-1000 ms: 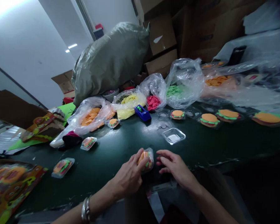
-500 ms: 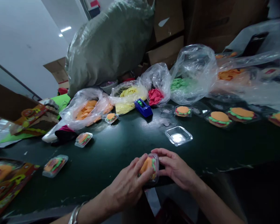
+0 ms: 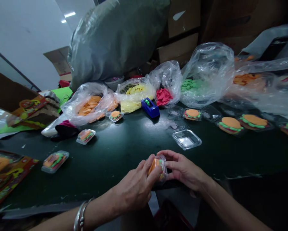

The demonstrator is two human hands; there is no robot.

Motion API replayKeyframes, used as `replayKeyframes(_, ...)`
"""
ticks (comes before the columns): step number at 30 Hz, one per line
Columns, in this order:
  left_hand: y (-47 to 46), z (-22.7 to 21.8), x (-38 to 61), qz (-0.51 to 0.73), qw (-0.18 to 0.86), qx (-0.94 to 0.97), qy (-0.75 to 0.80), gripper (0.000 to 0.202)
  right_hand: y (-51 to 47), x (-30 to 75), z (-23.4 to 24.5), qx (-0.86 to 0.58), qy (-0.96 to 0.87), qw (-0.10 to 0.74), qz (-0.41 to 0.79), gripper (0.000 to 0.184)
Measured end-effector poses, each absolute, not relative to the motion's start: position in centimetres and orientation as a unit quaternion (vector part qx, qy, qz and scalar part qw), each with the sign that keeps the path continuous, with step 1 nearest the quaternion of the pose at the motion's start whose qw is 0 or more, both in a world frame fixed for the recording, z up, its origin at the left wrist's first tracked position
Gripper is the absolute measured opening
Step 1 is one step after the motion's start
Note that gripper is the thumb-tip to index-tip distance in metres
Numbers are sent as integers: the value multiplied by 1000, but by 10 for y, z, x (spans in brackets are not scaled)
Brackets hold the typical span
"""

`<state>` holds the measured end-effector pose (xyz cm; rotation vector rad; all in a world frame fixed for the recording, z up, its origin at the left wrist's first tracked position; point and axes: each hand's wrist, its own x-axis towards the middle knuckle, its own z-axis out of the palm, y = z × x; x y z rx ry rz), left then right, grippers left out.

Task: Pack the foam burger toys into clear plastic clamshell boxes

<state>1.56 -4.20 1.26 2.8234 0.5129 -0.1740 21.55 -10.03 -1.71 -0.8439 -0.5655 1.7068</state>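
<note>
A toy burger in a clear plastic box (image 3: 163, 165) is held between both hands over the table's near edge. My left hand (image 3: 137, 184) is closed on its left side, fingers across the lid. From the right, my right hand (image 3: 183, 170) grips the box's edge with fingertips and thumb. The burger shows an orange bun with green and red layers; its lower part is partly hidden. Beyond the hands lies an open clear plastic tray (image 3: 187, 139). More boxed burgers rest to the left, one nearest (image 3: 55, 161) and another (image 3: 86, 136) farther back.
Behind stand plastic bags of orange pieces (image 3: 89, 106), yellow pieces (image 3: 135, 89), red pieces (image 3: 163, 96) and green pieces (image 3: 190, 84). A blue tape dispenser (image 3: 150, 108) sits before them. Several unboxed-looking burgers (image 3: 230, 124) line the right. A printed burger package (image 3: 9, 179) lies at left.
The view has shifted slightly. Both hands still hold the boxed burger, which now appears a little farther right and higher, turned slightly.
</note>
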Motion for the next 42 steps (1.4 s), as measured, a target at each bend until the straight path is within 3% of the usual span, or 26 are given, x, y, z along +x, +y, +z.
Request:
replayKeyframes(9, -37, 24, 33, -63, 108, 981, 148, 76, -101, 208, -10, -386, -218, 540, 716, 28)
replayKeyframes(18, -13, 33, 35, 60, 134, 977, 156, 61, -84, 200, -12, -419, -242, 580, 655, 36)
replayKeyframes(26, -2, 35, 39, 105, 162, 941, 279, 53, -73, 216, -17, -593, -436, 537, 412, 38)
replayKeyframes(31, 1, 39, 47, 79, 184, 915, 350, 43, -111, 191, -35, -690, -562, 413, 193, 64)
replayKeyframes(34, 3, 51, 47, 44, 217, 907, 358, 43, -109, 184, -44, -692, -588, 392, 146, 60)
replayKeyframes(37, 3, 60, 43, 3, 247, 917, 314, 56, -102, 187, -45, -691, -594, 389, 136, 57)
replayKeyframes(42, 1, 53, 42, -11, 227, 916, 330, 57, -103, 192, -40, -674, -621, 372, 148, 68)
